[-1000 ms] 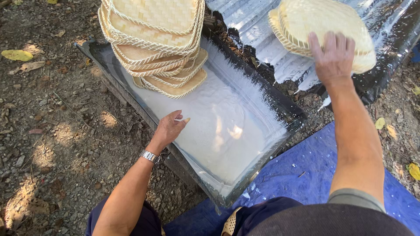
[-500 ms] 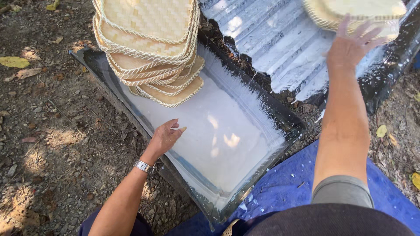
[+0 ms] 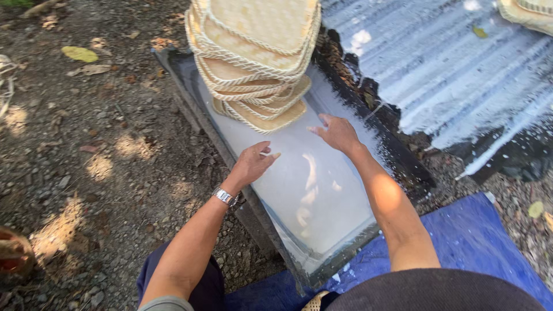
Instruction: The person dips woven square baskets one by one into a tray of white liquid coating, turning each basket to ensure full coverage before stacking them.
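Note:
A long black trough (image 3: 397,162) holds milky white liquid (image 3: 311,190). At its far end stands a stack of woven, pale yellow trays with corded rims (image 3: 256,55), the lowest ones dipping into the liquid. My left hand (image 3: 252,164), with a metal watch on the wrist, hovers over the trough's near rim, fingers apart and empty. My right hand (image 3: 337,133) reaches over the liquid toward the bottom of the stack, fingers spread, holding nothing.
A wet corrugated metal sheet (image 3: 455,75) slopes behind the trough, with more woven trays (image 3: 527,12) at its top right. A blue tarp (image 3: 472,247) lies under me. Gravel ground with dry leaves (image 3: 80,53) spreads to the left.
My right hand has left the woven trays on the metal sheet and swung down over the trough toward the stack. My left hand has stayed near the rim.

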